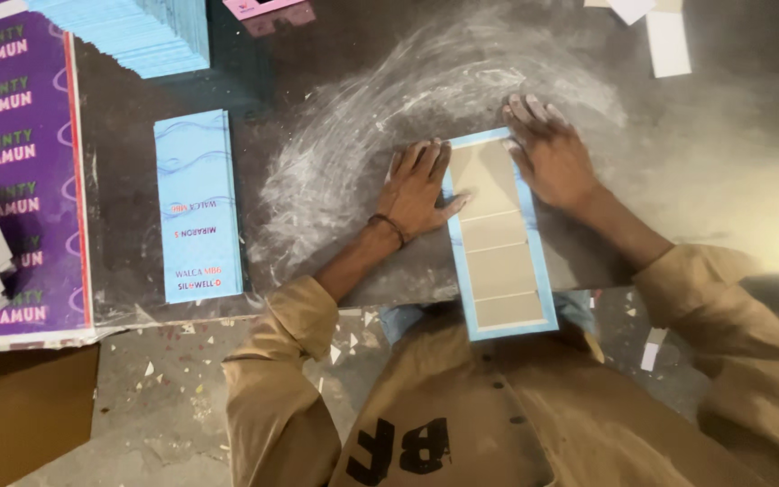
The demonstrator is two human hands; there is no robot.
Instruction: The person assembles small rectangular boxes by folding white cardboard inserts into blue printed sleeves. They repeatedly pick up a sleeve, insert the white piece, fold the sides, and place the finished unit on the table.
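Both hands lay flat and open on the dusty desk [678, 153]: the left hand [416, 189] and right hand [552, 158] pressed the far end of a blue-edged carton blank [498, 239], gripping nothing. 1 finished flat carton [197, 207] lay left; a blue stack [142, 32] waited beyond.

Single head-worn view, steeply downward and close over the dark worktable [335, 54] and lap.

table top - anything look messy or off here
White powder is smeared in sweeping arcs across the dark table above the left hand and right hand, which press a blue-edged card blank. Small paper scraps litter the floor below.
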